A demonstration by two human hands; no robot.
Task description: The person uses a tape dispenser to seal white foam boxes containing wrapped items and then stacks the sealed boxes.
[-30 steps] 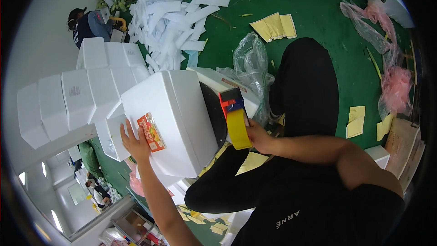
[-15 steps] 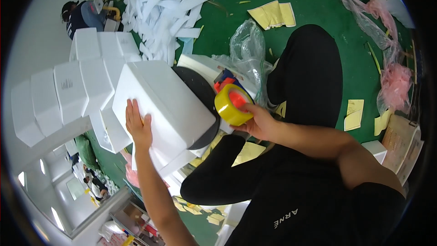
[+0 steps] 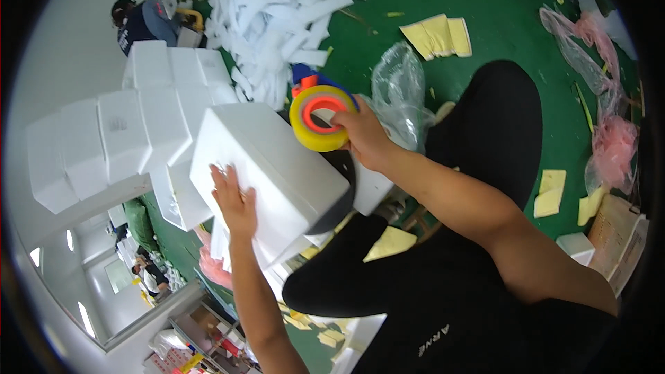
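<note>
A white foam box stands tilted in front of me on a round black plate, which it mostly covers. My left hand lies against the box's near left face, fingers stretched out. In my right hand is a tape dispenser with a yellow roll, a red-orange core and a blue part at its far end. The dispenser hovers over the box's far right edge; whether it touches the box I cannot tell. My right fingers wrap round its near side, partly hidden behind the roll.
Stacked white foam boxes stand at the left. White foam strips are heaped at the far side. Clear plastic and yellow paper lie on the green floor. Another person works at the far left. A cardboard box stands right.
My right hand has lifted the tape dispenser away from beside the plate, up and left to the box's far edge. My left hand stays on the box. The whole view has shifted slightly.
</note>
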